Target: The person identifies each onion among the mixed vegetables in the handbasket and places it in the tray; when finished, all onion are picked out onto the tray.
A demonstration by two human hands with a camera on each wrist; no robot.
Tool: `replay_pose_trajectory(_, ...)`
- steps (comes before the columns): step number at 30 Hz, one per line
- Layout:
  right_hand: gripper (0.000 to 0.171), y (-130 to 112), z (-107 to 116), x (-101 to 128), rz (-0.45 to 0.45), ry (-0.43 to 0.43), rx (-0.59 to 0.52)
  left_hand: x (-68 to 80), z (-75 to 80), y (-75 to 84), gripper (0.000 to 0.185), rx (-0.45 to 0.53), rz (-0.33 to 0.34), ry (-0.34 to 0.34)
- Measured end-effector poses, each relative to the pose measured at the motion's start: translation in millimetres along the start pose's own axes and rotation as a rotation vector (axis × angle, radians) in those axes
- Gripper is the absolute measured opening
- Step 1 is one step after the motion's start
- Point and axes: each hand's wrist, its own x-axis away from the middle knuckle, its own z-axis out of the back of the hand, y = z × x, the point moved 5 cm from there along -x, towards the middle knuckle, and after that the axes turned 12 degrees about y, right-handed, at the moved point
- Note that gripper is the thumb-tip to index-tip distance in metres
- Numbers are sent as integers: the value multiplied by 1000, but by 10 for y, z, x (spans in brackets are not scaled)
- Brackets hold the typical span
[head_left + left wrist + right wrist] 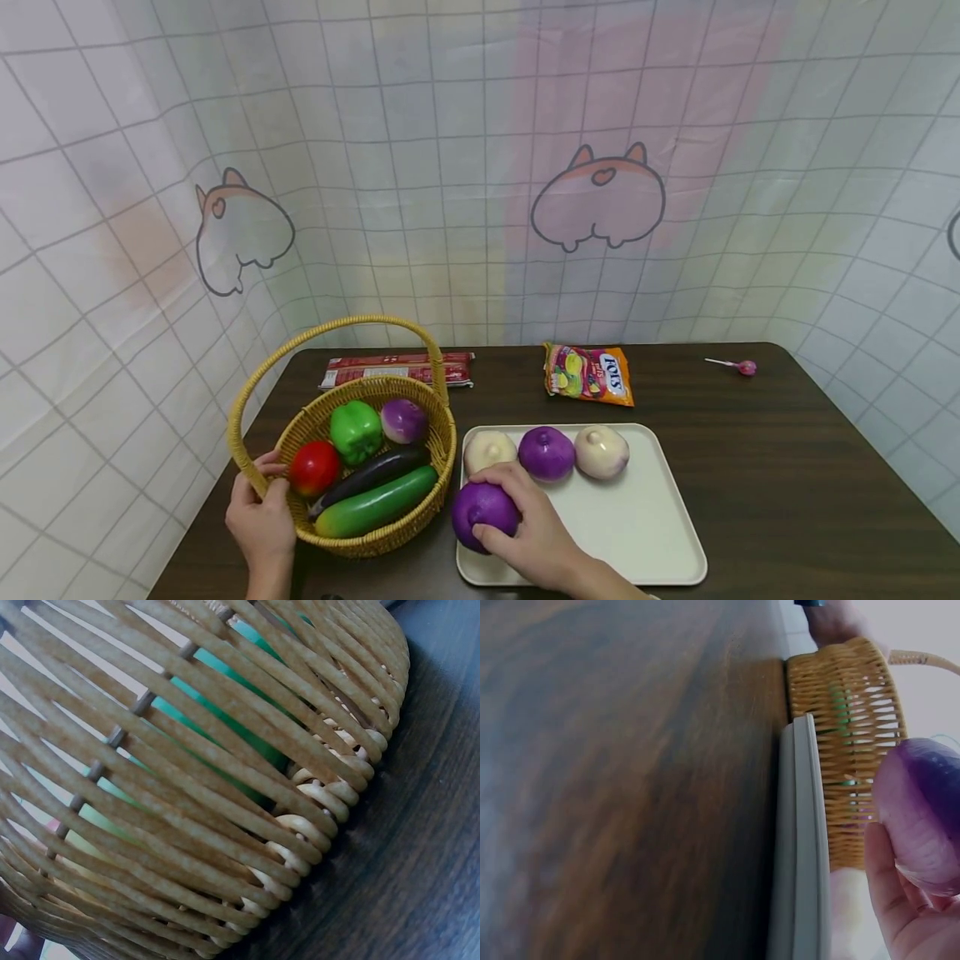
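The right hand curls around a purple onion at the tray's near-left corner, just right of the basket. The left hand grips the basket's near-left rim by the handle base. The onion is round, with no long axis. Three more onions line the tray's far edge; the tray's right half lies open.
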Motion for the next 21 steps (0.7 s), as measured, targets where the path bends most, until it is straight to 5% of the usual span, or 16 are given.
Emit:
replay_pose_trajectory(5, 45, 59, 54, 27, 9, 9, -38, 4, 0, 6, 18, 4, 2, 4)
replay_pose_trajectory(21, 45, 293, 111, 137, -173, -6, -74, 14, 4, 42, 18, -10, -3, 4)
